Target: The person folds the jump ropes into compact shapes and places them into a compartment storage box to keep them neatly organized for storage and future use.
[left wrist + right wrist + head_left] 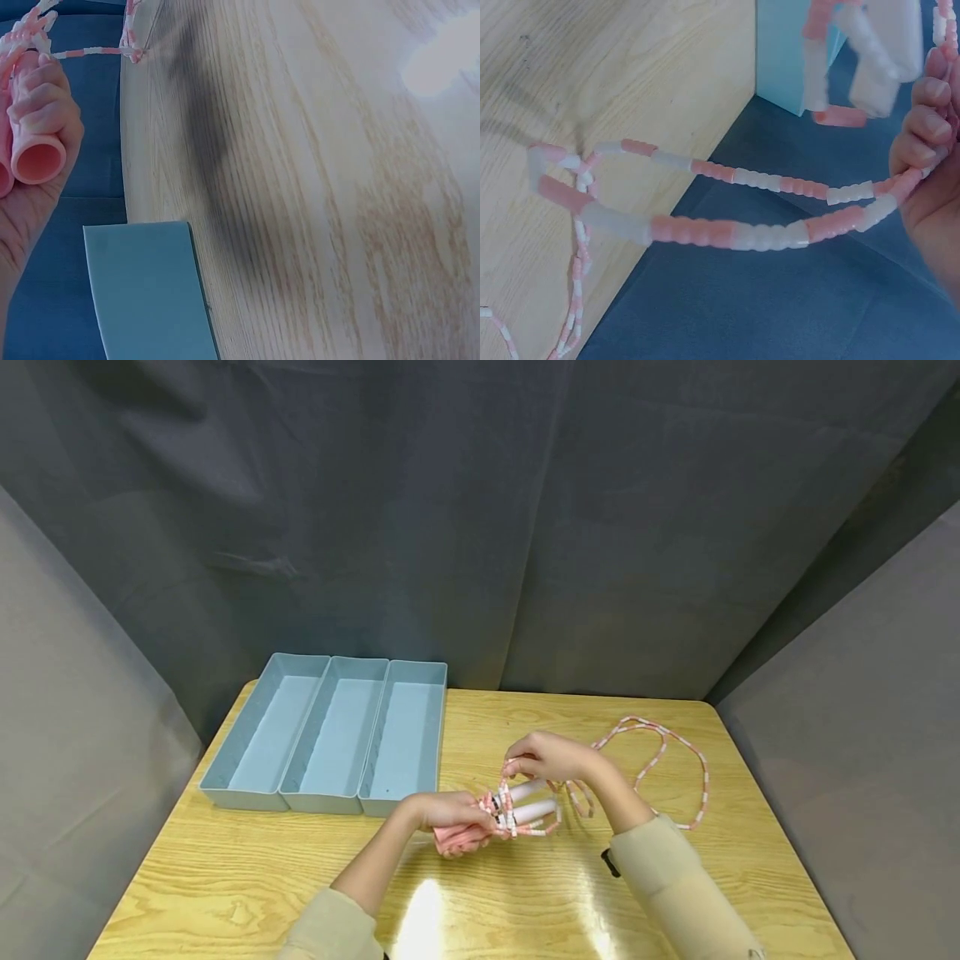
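A pink-and-white beaded jump rope (660,760) lies partly looped on the wooden table (247,877). My left hand (450,817) grips the two pink-and-white handles (525,803) held together; their pink ends (34,157) show in the left wrist view. My right hand (547,755) pinches a strand of the beaded rope (765,232) just above the handles, where several turns of rope wrap around them. In the right wrist view the fingers (922,142) curl round the rope and the white handle parts (877,52) hang blurred above.
Three light-blue rectangular bins (330,735) stand side by side at the table's back left; a corner of one (142,292) shows in the left wrist view. Dark grey cloth (525,527) surrounds the table on three sides. Bare wood lies in front.
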Demonstrator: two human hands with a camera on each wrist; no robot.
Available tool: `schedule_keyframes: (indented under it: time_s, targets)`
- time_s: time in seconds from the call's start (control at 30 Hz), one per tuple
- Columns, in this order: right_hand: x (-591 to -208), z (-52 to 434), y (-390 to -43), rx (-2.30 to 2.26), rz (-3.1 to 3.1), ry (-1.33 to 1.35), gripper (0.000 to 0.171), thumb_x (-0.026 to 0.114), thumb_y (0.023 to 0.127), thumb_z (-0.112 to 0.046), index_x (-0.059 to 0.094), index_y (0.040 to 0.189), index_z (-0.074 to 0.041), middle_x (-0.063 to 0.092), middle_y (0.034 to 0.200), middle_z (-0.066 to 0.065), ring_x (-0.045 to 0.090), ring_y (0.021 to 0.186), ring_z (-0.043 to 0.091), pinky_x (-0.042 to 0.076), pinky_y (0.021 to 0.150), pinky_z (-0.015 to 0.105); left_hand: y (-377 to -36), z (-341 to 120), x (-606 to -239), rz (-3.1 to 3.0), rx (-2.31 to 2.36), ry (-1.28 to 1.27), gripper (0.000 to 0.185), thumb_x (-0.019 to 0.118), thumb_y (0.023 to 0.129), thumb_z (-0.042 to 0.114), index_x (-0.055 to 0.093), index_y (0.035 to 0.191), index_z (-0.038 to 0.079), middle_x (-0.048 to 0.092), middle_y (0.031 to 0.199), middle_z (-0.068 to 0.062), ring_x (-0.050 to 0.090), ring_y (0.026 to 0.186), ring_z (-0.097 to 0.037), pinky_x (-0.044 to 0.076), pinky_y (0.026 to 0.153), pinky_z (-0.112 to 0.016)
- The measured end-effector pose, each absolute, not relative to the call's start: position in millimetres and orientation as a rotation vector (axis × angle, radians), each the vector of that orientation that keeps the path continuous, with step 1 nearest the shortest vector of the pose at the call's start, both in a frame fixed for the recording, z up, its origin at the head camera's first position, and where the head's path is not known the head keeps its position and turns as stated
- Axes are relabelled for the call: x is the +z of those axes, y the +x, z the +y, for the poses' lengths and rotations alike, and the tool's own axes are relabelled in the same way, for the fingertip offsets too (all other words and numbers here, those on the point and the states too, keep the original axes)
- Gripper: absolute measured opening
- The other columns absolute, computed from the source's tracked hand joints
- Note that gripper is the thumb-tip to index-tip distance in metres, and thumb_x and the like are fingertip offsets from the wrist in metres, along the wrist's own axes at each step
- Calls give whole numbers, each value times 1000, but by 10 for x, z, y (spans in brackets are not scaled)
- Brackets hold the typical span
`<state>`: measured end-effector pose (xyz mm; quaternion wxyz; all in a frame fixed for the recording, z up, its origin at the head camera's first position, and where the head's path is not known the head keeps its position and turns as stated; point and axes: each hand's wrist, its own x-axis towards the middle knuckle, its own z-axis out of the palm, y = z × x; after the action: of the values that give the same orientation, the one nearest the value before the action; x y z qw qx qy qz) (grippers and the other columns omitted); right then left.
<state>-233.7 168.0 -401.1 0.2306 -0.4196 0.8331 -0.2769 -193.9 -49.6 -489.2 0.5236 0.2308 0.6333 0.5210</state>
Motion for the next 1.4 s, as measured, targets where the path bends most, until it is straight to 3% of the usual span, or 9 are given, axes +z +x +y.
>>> schedule_keyframes:
  time_s: [0.13,0.33,0.53,0.63,0.9,1.17,1.23,1.4]
  targets:
    - [-4017,1670,-2353,-765,2288,-1129,24,48,95,-19,65,86,-5,40,57,-6,35,42,4,38,46,21,-1940,-500,-4872,1515,1247,586,47,49,90,30,51,88,-17,52,57,-5,45,41,-11,40,38,-22]
    - [-4058,1670,-2398,-785,2298,-1151,19,49,94,-18,64,83,-14,41,58,-7,34,48,4,35,49,20,-1963,-512,-4861,1475,1253,598,38,50,90,32,57,84,-5,52,59,-5,45,41,-12,40,39,-23]
    - [-4106,1662,-2449,-819,2267,-1143,21,49,94,-22,63,80,-15,43,59,-5,36,50,6,35,50,21,-1965,-528,-4832,1472,1247,599,48,51,88,32,51,91,-16,52,59,-5,46,42,-11,40,39,-23]
    - [-4115,1664,-2461,-833,2236,-1154,23,48,94,-21,63,79,-13,43,59,-5,35,49,6,36,51,21,-1965,-529,-4809,1468,1252,597,49,51,88,31,50,93,-18,52,58,-5,45,41,-11,40,38,-23]
    - [-4173,1693,-2507,-889,2149,-1082,30,47,95,-23,65,88,-1,43,59,-5,34,49,6,36,51,21,-1976,-520,-4755,1378,1256,623,30,47,91,26,52,86,-4,46,54,-3,41,41,-12,36,38,-22]
    - [-4222,1719,-2537,-988,2063,-965,25,51,93,-20,68,90,-2,47,66,26,34,49,6,34,50,20,-1979,-531,-4715,1384,1260,673,24,47,91,22,57,92,0,49,57,-5,43,41,-11,38,38,-23]
    - [-4246,1724,-2546,-999,2062,-960,24,52,93,-19,69,91,-2,50,68,23,34,50,5,34,51,19,-1981,-531,-4708,1375,1261,680,24,47,90,22,56,91,1,49,57,-5,44,41,-11,38,38,-23]
    - [-4285,1734,-2557,-1022,2067,-974,22,52,93,-19,69,90,-4,56,69,2,37,53,3,35,52,18,-1987,-523,-4703,1332,1263,693,31,46,89,21,49,88,-9,48,55,-4,43,40,-11,37,38,-22]
